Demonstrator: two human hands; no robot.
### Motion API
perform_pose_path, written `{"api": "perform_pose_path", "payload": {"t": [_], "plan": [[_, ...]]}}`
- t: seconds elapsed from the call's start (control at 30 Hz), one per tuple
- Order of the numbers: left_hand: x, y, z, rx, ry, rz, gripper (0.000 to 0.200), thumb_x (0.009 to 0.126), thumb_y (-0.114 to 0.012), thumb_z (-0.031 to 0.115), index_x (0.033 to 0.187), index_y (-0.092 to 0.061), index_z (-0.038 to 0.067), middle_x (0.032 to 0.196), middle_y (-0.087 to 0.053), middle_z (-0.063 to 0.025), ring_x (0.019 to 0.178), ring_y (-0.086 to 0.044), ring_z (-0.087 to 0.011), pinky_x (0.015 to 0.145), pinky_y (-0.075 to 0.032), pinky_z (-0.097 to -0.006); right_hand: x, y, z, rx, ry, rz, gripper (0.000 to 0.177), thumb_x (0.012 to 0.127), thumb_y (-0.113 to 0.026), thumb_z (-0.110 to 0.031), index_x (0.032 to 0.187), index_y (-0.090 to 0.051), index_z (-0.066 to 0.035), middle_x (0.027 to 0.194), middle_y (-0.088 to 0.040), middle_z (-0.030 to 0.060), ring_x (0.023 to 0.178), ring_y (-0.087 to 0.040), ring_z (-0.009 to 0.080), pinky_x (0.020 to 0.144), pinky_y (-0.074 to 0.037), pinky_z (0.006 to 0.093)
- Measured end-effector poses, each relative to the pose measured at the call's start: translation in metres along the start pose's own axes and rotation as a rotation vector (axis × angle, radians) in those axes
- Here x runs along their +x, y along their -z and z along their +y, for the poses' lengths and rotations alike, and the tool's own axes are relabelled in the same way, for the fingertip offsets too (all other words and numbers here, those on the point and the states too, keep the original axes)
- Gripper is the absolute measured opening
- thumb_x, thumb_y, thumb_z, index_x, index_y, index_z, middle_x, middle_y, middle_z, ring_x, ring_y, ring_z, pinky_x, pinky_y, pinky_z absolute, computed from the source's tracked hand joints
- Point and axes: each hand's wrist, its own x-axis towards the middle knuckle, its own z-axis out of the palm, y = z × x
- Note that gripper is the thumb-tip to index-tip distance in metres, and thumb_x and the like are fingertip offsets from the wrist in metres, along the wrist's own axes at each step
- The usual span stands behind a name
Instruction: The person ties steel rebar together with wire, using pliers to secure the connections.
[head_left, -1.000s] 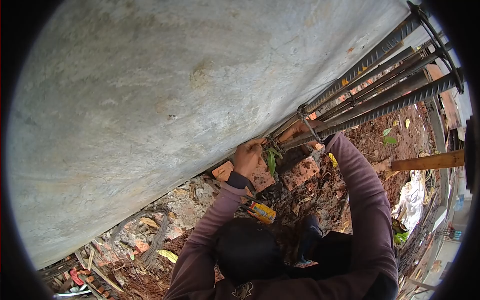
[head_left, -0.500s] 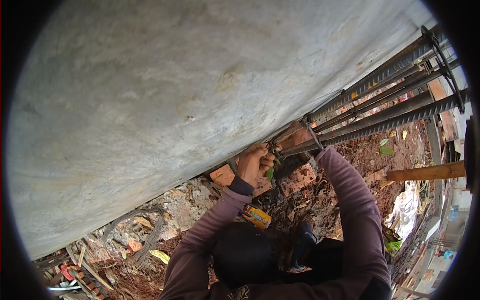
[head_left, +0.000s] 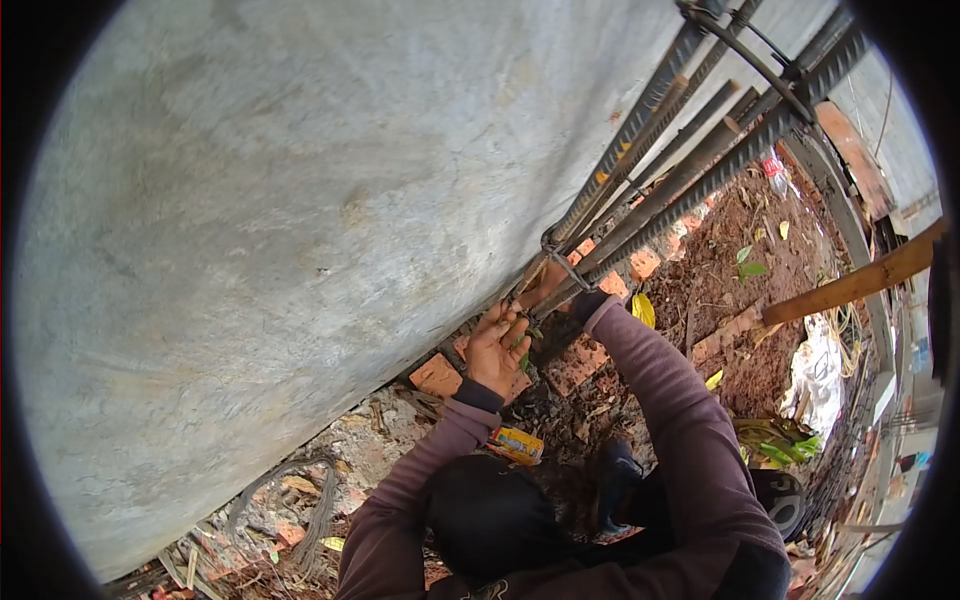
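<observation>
With the left hand (head_left: 497,345) just below the foot of the ribbed, rust-dark steel bars (head_left: 700,185), its grip half curled on something I cannot make out, and the right hand (head_left: 548,285) behind them, grip hidden, the thin wire tie (head_left: 565,265) just above both likely wants steady, close fingerwork beside the rough grey concrete wall (head_left: 300,200).

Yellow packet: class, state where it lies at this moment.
In the head view the yellow packet lies on rubble low centre, beside the left sleeve and below the orange brick.
</observation>
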Motion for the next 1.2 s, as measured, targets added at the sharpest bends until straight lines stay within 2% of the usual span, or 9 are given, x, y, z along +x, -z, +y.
{"api": "perform_pose_path", "payload": {"t": [0.17, 0.23, 0.27, 0.37, 0.53, 0.63, 0.77, 0.87, 1.2], "plan": [[0.007, -0.011, -0.016, 0.697, -0.386, 0.156, 0.045, 0.083, -0.075, 0.024, 0.119, -0.055, 0.006, 0.102, -0.061, -0.0078, 0.093, -0.06, -0.0176, 0.073, -0.054, -0.0342, -0.035, 0.001, -0.065, -0.391, 0.11, 0.002, 0.022, 0.071, -0.073, -0.02, 0.08, -0.067, -0.001, 0.077, -0.067, 0.0158, 0.073, -0.066, 0.0307, 0.067, -0.053, 0.0414], [0.008, -0.028, -0.016, 0.493, -0.367, 0.213, 0.044, 0.082, -0.076, 0.029, 0.111, -0.059, 0.001, 0.09, -0.063, -0.0094, 0.071, -0.06, -0.0191, 0.062, -0.053, -0.0297, -0.046, -0.006, -0.084, -0.684, 0.205, 0.162, 0.013, 0.067, -0.067, -0.013, 0.073, -0.067, -0.002, 0.073, -0.065, 0.0188, 0.074, -0.066, 0.0353, 0.068, -0.053, 0.0443], [0.006, -0.03, -0.01, 0.628, -0.334, 0.222, 0.041, 0.084, -0.073, 0.028, 0.111, -0.059, 0.0, 0.091, -0.063, -0.0094, 0.074, -0.061, -0.0186, 0.06, -0.052, -0.0289, -0.049, -0.009, -0.089, -0.787, 0.22, 0.26, 0.009, 0.065, -0.064, -0.01, 0.069, -0.067, -0.002, 0.071, -0.065, 0.0203, 0.075, -0.066, 0.0376, 0.069, -0.053, 0.0458], [0.028, -0.006, -0.005, 0.826, -0.378, 0.198, 0.034, 0.089, -0.066, 0.022, 0.11, -0.059, -0.003, 0.097, -0.066, -0.0129, 0.082, -0.063, -0.0189, 0.061, -0.052, -0.0301, -0.074, -0.007, -0.113, -0.686, 0.095, 0.265, 0.008, 0.071, -0.066, -0.013, 0.073, -0.066, -0.005, 0.076, -0.065, 0.0186, 0.078, -0.064, 0.0377, 0.069, -0.051, 0.0461], [0.013, -0.011, -0.001, 0.97, -0.502, 0.128, 0.027, 0.092, -0.062, 0.017, 0.108, -0.061, -0.005, 0.094, -0.067, -0.0135, 0.078, -0.065, -0.0202, 0.062, -0.051, -0.0297, -0.152, -0.057, -0.153, -0.241, 0.03, 0.863, 0.021, 0.08, -0.068, -0.025, 0.077, -0.065, -0.004, 0.074, -0.064, 0.0198, 0.071, -0.064, 0.0373, 0.063, -0.049, 0.048], [0.04, 0.034, 0.002, 0.857, -0.53, -0.164, 0.029, 0.094, -0.059, 0.017, 0.114, -0.059, -0.004, 0.104, -0.065, -0.0113, 0.089, -0.065, -0.021, 0.072, -0.052, -0.0333, -0.159, -0.104, -0.173, -0.145, -0.044, 0.727, 0.038, 0.085, -0.063, -0.037, 0.075, -0.063, -0.001, 0.068, -0.061, 0.0213, 0.066, -0.061, 0.0417, 0.061, -0.048, 0.0497], [0.02, 0.017, 0.0, 1.015, -0.6, -0.043, 0.028, 0.094, -0.057, 0.013, 0.115, -0.059, -0.005, 0.104, -0.066, -0.0119, 0.089, -0.064, -0.0199, 0.077, -0.053, -0.0341, -0.124, -0.126, -0.188, -0.078, -0.264, 0.69, 0.046, 0.084, -0.061, -0.044, 0.074, -0.061, 0.001, 0.066, -0.059, 0.0229, 0.065, -0.059, 0.0448, 0.061, -0.047, 0.0504], [0.02, 0.017, 0.0, 1.055, -0.612, -0.063, 0.027, 0.093, -0.058, 0.013, 0.113, -0.06, -0.004, 0.103, -0.066, -0.0118, 0.087, -0.064, -0.0193, 0.076, -0.053, -0.0343, -0.109, -0.148, -0.176, -0.259, -0.289, 1.02, 0.039, 0.084, -0.061, -0.035, 0.076, -0.063, 0.002, 0.076, -0.065, 0.0226, 0.076, -0.064, 0.0416, 0.068, -0.051, 0.048], [0.03, 0.026, 0.012, 1.214, -0.708, -0.173, 0.022, 0.09, -0.061, 0.012, 0.107, -0.064, -0.002, 0.098, -0.067, -0.0113, 0.083, -0.063, -0.0172, 0.074, -0.053, -0.0348, -0.104, -0.12, -0.152, -0.668, -0.06, 0.657, 0.02, 0.078, -0.059, -0.019, 0.077, -0.066, -0.001, 0.076, -0.067, 0.0176, 0.071, -0.067, 0.0332, 0.065, -0.053, 0.0456]]}}
